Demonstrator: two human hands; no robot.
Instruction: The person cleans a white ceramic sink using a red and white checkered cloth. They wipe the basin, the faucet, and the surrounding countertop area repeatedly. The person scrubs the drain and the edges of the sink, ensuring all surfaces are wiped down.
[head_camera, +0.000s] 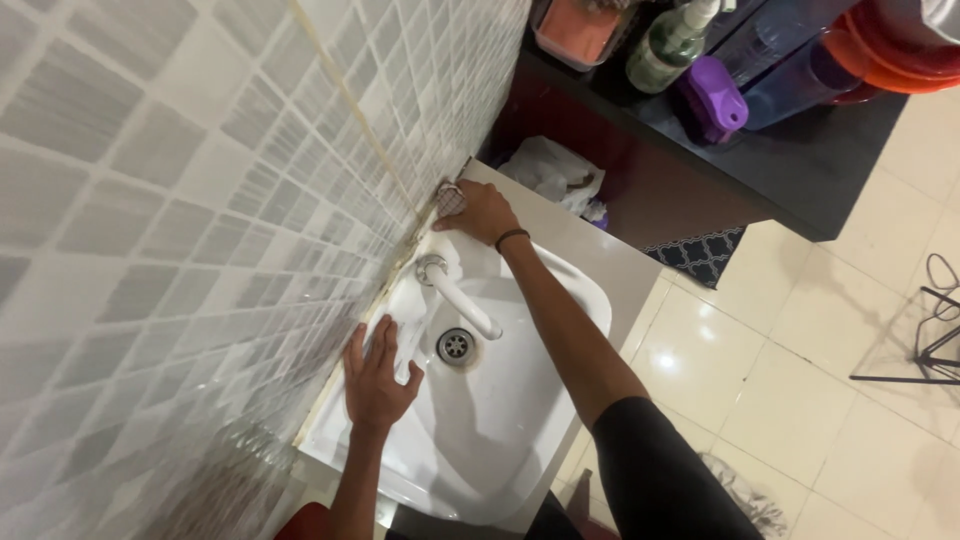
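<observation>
A white washbasin (520, 400) is fixed against a grey tiled wall (180, 200), with a white tap (455, 290) and a round metal drain (454, 346). My right hand (485, 212) presses a small checked cloth (450, 200) into the far corner of the basin, where its rim meets the wall. A dark band circles that wrist. My left hand (376, 378) lies flat, fingers spread, on the basin's rim beside the wall and holds nothing.
A crumpled white plastic bag (552, 168) lies beyond the basin. A dark counter (800, 150) carries a spray bottle (672, 42), a purple object (712, 100), an orange tub (580, 28) and red bowls. Cream floor tiles (800, 380), a patterned mat (705, 255) and a black wire stand (935, 340) are at the right.
</observation>
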